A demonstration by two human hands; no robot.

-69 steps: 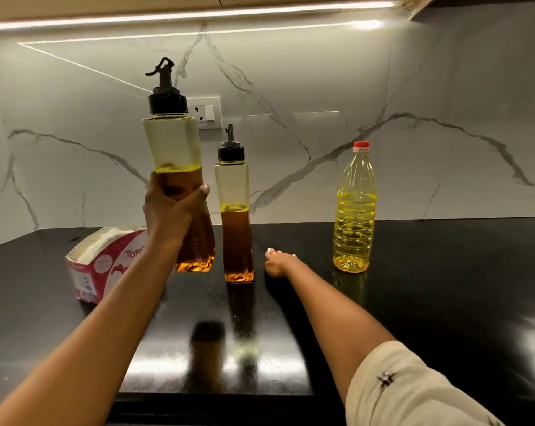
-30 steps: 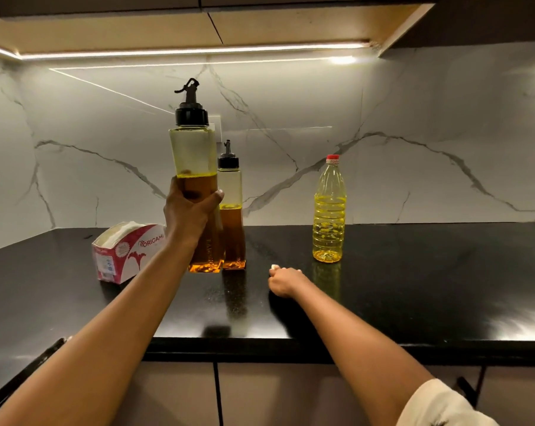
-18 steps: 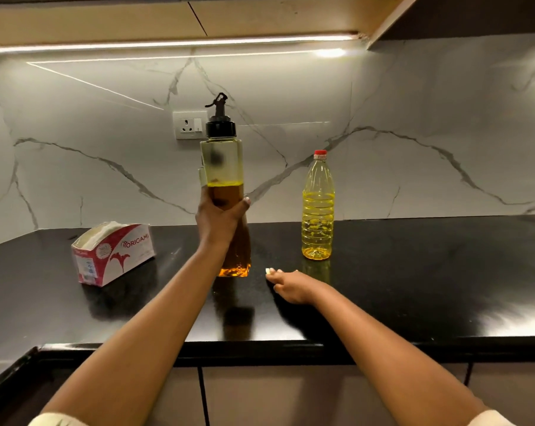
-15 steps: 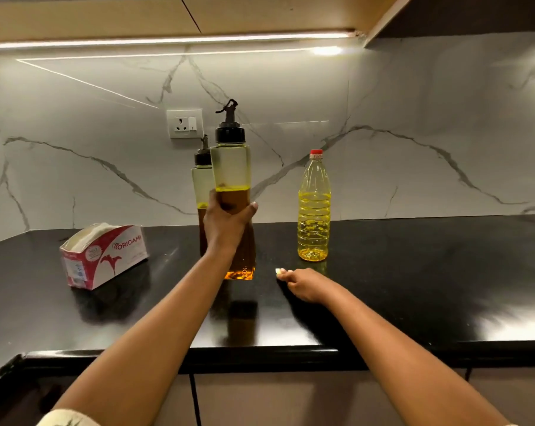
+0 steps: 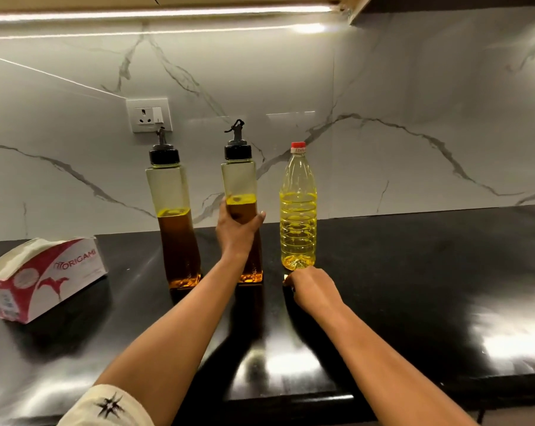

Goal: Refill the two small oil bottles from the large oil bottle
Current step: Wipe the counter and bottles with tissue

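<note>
Two square small oil bottles with black spout caps stand upright on the black counter [image 5: 398, 272], each about half full of amber oil. My left hand [image 5: 237, 230] grips the right one [image 5: 240, 179] around its middle; its base rests on the counter. The other small bottle [image 5: 171, 192] stands free to its left. The large oil bottle [image 5: 298, 210], clear plastic with yellow oil and a red cap, stands just right of them. My right hand [image 5: 310, 290] rests on the counter in front of the large bottle's base, fingers loosely curled, holding nothing.
A red and white tissue box [image 5: 42, 278] lies on the counter at the left. A wall socket [image 5: 148, 115] sits on the marble backsplash behind the left bottle. The counter's front edge [image 5: 290, 398] runs below my arms.
My left hand carried the small bottle to the right past the other one and set it down between that bottle and the large one. My right hand stayed on the counter.
</note>
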